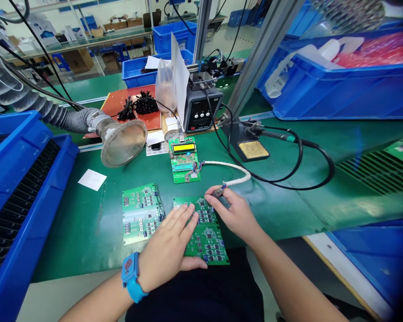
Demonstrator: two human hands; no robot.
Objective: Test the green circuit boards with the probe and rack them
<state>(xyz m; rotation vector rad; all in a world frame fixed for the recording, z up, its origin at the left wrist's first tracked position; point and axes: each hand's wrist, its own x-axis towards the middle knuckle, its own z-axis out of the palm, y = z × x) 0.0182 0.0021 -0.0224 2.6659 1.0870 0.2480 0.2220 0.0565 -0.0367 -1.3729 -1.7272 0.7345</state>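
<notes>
My left hand (169,243), with a blue wrist strap, lies flat with fingers stretched out on a green circuit board (208,239) at the table's front edge. My right hand (233,212) pinches a small dark probe (218,192) whose tip rests on that board's far edge. A white braided cable (233,167) runs from the probe to a small green tester board with a lit yellow display (184,158). A second green circuit board (141,212) lies just to the left.
A fume extractor hose and funnel (122,141) reaches in from the left. A soldering station (201,109), iron stand with sponge (253,150) and black cables stand behind. Blue bins (13,188) flank both sides; a white paper slip (92,180) lies on the green mat.
</notes>
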